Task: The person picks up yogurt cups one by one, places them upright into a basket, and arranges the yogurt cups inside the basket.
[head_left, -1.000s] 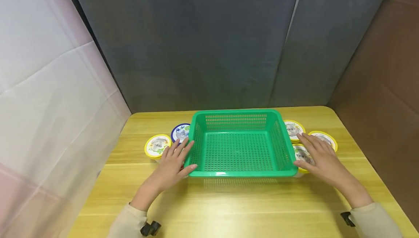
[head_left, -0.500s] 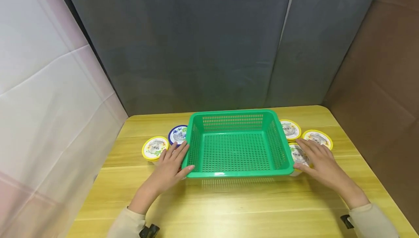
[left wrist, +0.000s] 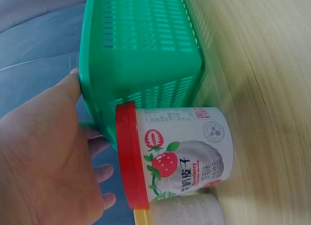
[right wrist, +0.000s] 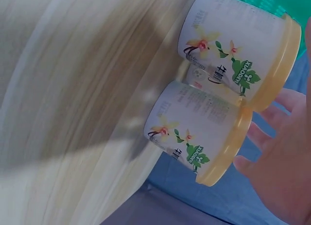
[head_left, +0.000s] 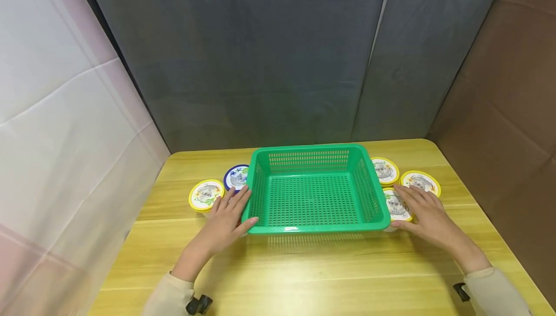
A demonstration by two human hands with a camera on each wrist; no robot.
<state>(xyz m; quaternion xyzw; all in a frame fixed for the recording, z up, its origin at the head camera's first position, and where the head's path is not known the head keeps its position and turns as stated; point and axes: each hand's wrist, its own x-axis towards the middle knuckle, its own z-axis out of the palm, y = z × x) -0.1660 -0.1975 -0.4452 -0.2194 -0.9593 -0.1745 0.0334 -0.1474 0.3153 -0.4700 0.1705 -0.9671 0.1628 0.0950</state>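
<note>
A green plastic basket (head_left: 319,229) with slotted walls sits mid-table, its inside bare. My left hand (head_left: 222,223) lies at its left rim, fingers spread and thumb along the front corner. Beneath that hand stands a red-lidded strawberry milk cup (left wrist: 180,157), mostly hidden from above. My right hand (head_left: 432,219) hovers by the basket's right side with straight fingers over the yellow-lidded cups. In the right wrist view its fingertips come close to the lids of one vanilla cup (right wrist: 233,45) and a second vanilla cup (right wrist: 194,130). Neither hand grips anything.
Left of the basket stand a yellow-lidded cup (head_left: 206,195) and a blue-lidded cup (head_left: 236,177). Two more yellow-lidded cups, one farther back (head_left: 384,171) and one to the right (head_left: 420,182), are beyond my right hand. Dark curtain (head_left: 260,65) closes off the table's far edge.
The head view has shifted slightly. My right thumb has eased a little away from the basket's right rim; the left hand and the basket keep nearly the same places.
</note>
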